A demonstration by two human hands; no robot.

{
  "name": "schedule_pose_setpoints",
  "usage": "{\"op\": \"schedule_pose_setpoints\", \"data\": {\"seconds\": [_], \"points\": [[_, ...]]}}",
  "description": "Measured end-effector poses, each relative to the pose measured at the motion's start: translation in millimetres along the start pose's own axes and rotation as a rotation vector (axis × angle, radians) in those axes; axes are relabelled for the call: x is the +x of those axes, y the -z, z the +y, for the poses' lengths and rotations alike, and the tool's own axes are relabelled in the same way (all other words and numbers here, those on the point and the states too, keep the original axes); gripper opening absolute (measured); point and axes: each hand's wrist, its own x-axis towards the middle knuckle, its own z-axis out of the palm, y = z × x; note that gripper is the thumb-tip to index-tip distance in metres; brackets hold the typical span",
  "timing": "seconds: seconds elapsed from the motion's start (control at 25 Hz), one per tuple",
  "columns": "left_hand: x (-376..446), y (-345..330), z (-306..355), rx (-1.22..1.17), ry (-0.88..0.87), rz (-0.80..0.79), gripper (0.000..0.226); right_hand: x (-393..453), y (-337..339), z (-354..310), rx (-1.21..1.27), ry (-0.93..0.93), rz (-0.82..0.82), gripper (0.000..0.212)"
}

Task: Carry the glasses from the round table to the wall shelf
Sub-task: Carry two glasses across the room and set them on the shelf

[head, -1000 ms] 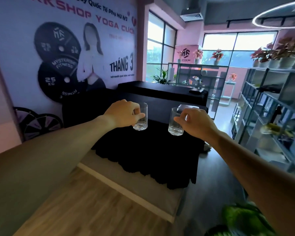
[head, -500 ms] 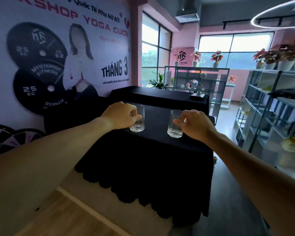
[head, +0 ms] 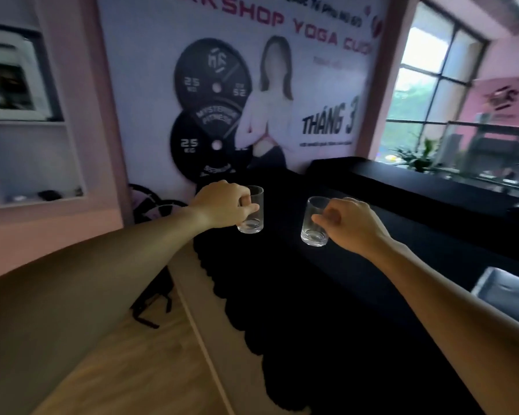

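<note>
The left hand (head: 222, 206) grips one clear tumbler (head: 251, 211) around its wall; the right hand (head: 349, 224) grips a second tumbler (head: 314, 223), slightly tilted. Both are carried above the black-draped table (head: 372, 295). The glass is likely rigid, smooth, breakable: hold mid-wall, firmly.

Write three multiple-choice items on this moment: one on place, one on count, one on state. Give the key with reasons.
1. Where does the wall shelf lie in the view?
A. far left
B. far right
C. behind the poster

2. How many glasses are held?
A. one
B. two
C. three

3. What do the glasses contain?
A. water
B. juice
C. nothing visible

Key:
1 A, the shelf is set in the pink wall at the left edge.
2 B, the left hand grips the left glass and the right hand grips the right glass.
3 C, both look clear through to their bases.
</note>
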Motion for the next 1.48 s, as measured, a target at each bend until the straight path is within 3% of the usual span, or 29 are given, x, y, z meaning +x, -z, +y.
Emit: {"op": "schedule_pose_setpoints", "data": {"seconds": [0.28, 0.52, 1.04, 1.32, 1.4, 1.48], "points": [[32.8, 34.1, -181.2, 0.199, 0.17, 0.092, 0.027, 156.1, -125.6, -101.1, 0.112, 0.188, -0.071, 0.025], [81.6, 73.9, -317.1, 0.227, 0.262, 0.15, 0.034, 275.7, -204.4, -191.2, 0.181, 0.277, -0.07, 0.027], [195.6, 104.2, -572.4, 0.349, 0.513, 0.215, 0.032, 545.6, -393.6, -360.3, 0.297, 0.6, -0.198, 0.024], [167.6, 160.5, -716.3, 0.454, 0.776, 0.277, 0.036, 628.0, -497.8, -531.8, 0.42, 0.82, -0.277, 0.023], [150.7, 181.8, -783.3, 0.481, 0.85, 0.318, 0.04, 644.4, -546.1, -606.8, 0.466, 0.895, -0.321, 0.024], [137.7, 197.4, -815.7, 0.514, 0.858, 0.326, 0.039, 650.3, -562.3, -641.4, 0.493, 0.929, -0.331, 0.023]]}}
